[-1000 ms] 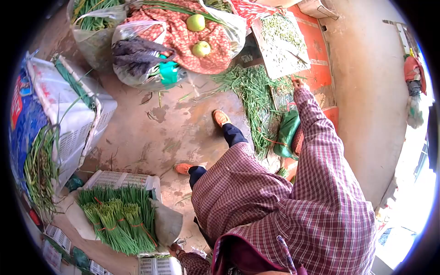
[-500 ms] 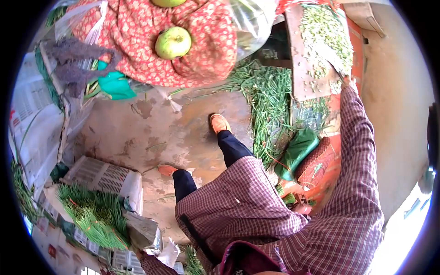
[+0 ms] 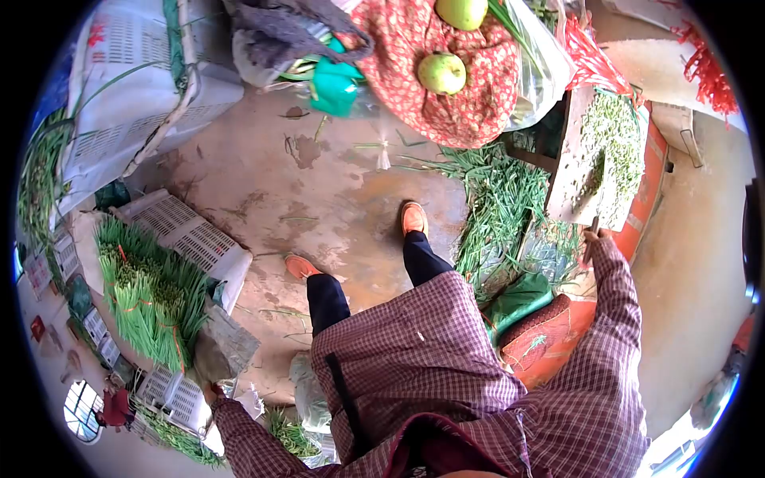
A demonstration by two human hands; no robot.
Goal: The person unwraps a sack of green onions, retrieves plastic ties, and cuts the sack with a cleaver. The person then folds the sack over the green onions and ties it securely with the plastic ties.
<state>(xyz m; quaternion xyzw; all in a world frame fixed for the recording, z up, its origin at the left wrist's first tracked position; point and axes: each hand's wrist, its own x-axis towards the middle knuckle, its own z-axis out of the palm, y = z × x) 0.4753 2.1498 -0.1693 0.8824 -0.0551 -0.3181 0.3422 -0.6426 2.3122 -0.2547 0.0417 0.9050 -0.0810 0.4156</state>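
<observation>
On the right, my right hand [image 3: 594,245] is closed round the dark handle of a knife [image 3: 595,224], at the near edge of a board [image 3: 562,209]. Chopped pale-green vegetable pieces [image 3: 612,143] are spread over the board; the blade is hard to make out against it. At lower left, my left hand [image 3: 212,391] is at the lower end of a grey-brown sheet [image 3: 229,341], beside bundles of green stalks [image 3: 151,295] tied with red bands. Its fingers are too small and shadowed to read.
Loose green stalks [image 3: 510,207] lie left of the board. A red patterned cloth [image 3: 390,48] with two round green fruits [image 3: 441,73] is ahead. White crates [image 3: 191,239] stand at left. A green bag [image 3: 522,301] sits near my right side. Brown floor [image 3: 358,183] shows between.
My view has turned, so the surroundings sit further right. My right hand has drawn back towards me with the knife, from among the pieces to the board's near edge. My left hand shows more.
</observation>
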